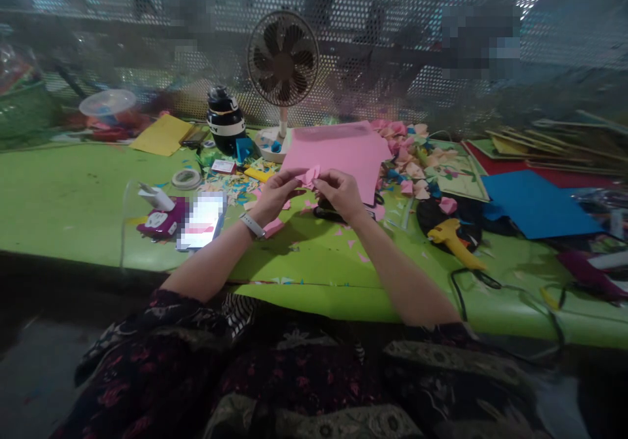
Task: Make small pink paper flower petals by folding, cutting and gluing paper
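Between the fingertips of both hands is a small pink paper piece (310,176), held above the green table. My left hand (277,193) pinches its left side, and a white band circles that wrist. On the other side my right hand (341,192) pinches the piece with thumb and forefinger. Just behind the hands lies a large pink paper sheet (338,151). Dark-handled scissors (328,214) rest on the table, partly hidden beneath my right hand. Small pink scraps (350,244) are scattered around them.
A fan (283,66) and a black jug (226,125) stand at the back. Left is a phone (202,220) beside a purple power strip (161,220). To the right lie crumpled paper pieces (407,158), a yellow glue gun (456,243) with its cord, and blue sheets (534,203).
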`<state>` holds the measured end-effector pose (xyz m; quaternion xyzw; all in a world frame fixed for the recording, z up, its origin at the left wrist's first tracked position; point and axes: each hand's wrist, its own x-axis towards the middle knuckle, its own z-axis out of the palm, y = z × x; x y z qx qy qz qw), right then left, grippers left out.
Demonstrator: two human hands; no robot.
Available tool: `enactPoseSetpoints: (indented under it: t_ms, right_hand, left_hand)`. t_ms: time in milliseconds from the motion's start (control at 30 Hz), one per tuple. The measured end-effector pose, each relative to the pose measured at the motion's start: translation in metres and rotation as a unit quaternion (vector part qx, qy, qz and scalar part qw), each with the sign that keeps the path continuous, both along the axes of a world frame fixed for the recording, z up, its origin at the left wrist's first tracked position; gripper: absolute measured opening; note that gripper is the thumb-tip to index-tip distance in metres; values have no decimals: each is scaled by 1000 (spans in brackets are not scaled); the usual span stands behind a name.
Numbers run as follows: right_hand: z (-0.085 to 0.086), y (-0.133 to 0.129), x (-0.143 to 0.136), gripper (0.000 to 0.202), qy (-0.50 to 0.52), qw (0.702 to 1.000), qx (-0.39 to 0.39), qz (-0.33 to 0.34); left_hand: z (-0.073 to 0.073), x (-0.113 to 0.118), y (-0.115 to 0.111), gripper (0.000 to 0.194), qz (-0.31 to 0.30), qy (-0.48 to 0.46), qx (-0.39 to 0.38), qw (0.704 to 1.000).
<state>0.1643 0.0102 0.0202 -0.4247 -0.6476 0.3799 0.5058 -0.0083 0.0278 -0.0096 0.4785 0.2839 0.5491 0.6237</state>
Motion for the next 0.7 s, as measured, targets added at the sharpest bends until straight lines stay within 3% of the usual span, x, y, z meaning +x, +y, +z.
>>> enactPoseSetpoints:
  t_ms: [500,700]
  right_hand:
    - [-3,2,1,22,5,1000,-9,12]
    - [-9,8,2,19,-26,999,-17,-23]
  left_hand:
    - [1,0,-1,22,0,3,2,1000]
    - [-1,1,-2,25,35,85,90,992]
